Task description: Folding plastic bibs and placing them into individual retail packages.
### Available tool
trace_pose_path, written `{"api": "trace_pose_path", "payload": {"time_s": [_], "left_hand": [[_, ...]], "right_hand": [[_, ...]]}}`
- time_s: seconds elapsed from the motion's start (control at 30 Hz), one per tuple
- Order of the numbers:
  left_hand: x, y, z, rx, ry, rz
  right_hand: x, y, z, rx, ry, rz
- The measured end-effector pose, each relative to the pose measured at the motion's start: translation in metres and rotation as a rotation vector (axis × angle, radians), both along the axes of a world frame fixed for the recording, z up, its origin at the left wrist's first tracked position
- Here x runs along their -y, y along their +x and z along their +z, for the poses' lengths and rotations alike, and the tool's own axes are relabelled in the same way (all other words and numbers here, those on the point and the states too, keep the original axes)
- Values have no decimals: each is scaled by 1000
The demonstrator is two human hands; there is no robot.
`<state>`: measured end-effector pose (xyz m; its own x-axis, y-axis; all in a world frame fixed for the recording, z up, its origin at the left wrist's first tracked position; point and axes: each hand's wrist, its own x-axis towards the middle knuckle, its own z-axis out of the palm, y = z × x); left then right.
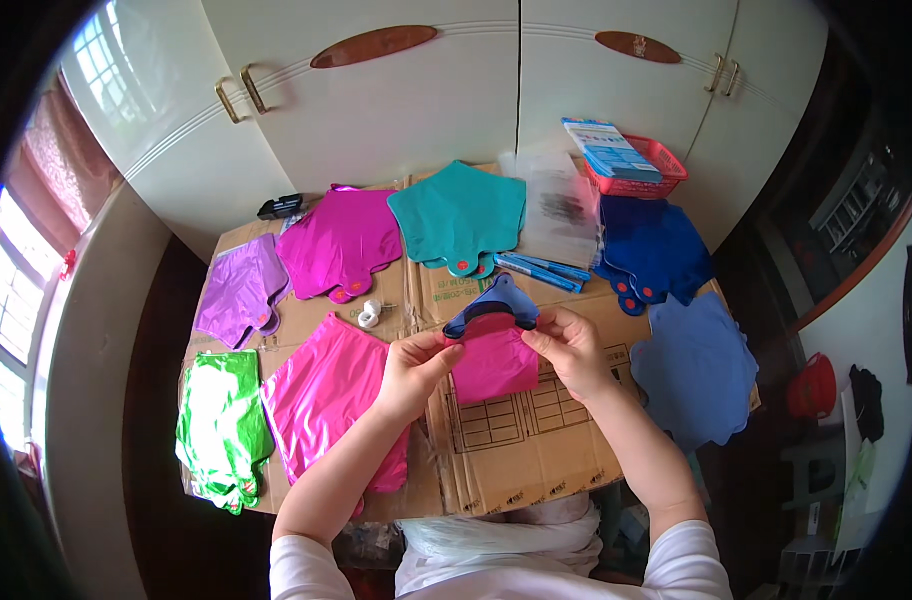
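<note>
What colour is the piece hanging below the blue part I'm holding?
The hanging piece is bright pink; the head view shows it best.

We record: held sheet (494, 375), pink; held piece (516, 292), blue, dark along its lower edge. Green stack (219, 415), glossy; hot-pink stack (326, 400); lilac stack (238, 290), magenta stack (346, 240), teal stack (456, 215) and deep-blue stack (656, 250), each red-dotted; pale-blue stack (694, 360). Cardboard (566, 465), brown, with black grid patterns. Basket (641, 188), coral red. We add cupboard doors (376, 110), cream, with brown ovals (374, 47); sleeves (306, 570), white.
</note>
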<state>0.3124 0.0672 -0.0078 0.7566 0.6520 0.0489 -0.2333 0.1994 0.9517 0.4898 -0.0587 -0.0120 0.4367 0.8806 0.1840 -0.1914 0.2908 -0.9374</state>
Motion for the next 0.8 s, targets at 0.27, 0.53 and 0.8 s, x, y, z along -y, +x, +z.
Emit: {"api": "trace_pose_path", "payload": {"time_s": [0.27, 0.53, 0.8], "left_hand": [[-3, -2, -2, -9, -28, 48], [-9, -1, -2, 117, -209, 99], [-22, -8, -7, 346, -304, 108]], "right_hand": [[1, -2, 4, 20, -15, 43], [-1, -13, 20, -69, 27, 36], [0, -3, 3, 172, -205, 156]]}}
